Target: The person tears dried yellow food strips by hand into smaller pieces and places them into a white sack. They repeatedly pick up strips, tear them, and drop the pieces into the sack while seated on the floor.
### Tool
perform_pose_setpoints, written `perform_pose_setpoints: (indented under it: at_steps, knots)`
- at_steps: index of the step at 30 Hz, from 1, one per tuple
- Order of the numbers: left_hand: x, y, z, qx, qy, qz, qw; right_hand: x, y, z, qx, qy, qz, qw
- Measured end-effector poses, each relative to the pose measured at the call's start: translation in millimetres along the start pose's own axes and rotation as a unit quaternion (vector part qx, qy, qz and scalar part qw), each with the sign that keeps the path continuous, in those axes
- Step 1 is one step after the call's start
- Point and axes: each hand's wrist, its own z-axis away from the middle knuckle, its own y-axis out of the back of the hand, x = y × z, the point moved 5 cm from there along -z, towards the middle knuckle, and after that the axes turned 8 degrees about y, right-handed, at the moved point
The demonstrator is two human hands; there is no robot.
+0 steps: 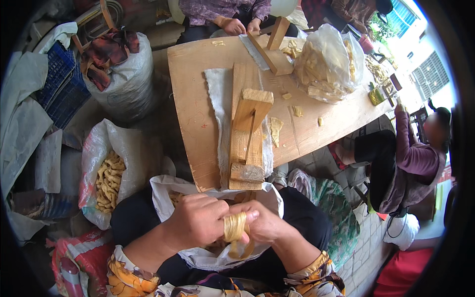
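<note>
My left hand (198,219) and my right hand (265,222) meet over my lap, both gripping a pale yellow, pliable strip (234,227). The strip is wound in a band by the left fingers, and a loose end hangs beneath. Its material is unclear. Below the hands a white woven sack (211,261) lies open across my legs, with similar yellowish pieces partly hidden inside. Just beyond the hands a wooden stand (246,137) rests on a white cloth (219,92) at the table edge. A thin dark bar slants between its raised block and its base.
The wooden table (196,122) bears scattered yellow scraps (276,131), a clear plastic bag (326,67) of yellow pieces and a second wooden stand (274,52). An open sack (111,178) stands left, near a stuffed sack (130,81). People sit opposite and at right.
</note>
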Motion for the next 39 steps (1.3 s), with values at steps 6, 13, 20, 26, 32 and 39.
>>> perform_pose_setpoints:
  at_steps: [6, 13, 20, 26, 32, 39]
  knots:
    - [3.3, 7.6, 2.7, 0.188, -0.034, -0.037, 0.981, 0.9, 3.3, 0.8, 0.140, 0.109, -0.159, 0.971]
    - [-12.5, -4.1, 1.9, 0.073, 0.131, 0.140, 0.979, -47.8, -4.4, 17.5, 0.115, 0.324, 0.323, 0.882]
    - [-6.9, -9.1, 4.6, 0.024, 0.107, 0.048, 0.993, -35.2, -18.4, 12.7, 0.135, 0.330, 0.604, 0.712]
    - [-23.0, 22.7, 6.3, 0.173, 0.094, 0.299, 0.934, -4.8, 7.6, 18.3, 0.014, 0.049, 0.069, 0.996]
    - [-46.5, 3.8, 15.2, 0.099, 0.256, 0.507, 0.817, -4.3, 7.5, 12.1, 0.006, 0.038, -0.074, 0.997]
    - [-38.9, -17.8, 19.2, -0.004, 0.273, 0.605, 0.748, -14.6, 4.7, 16.7, 0.044, 0.013, -0.021, 0.999]
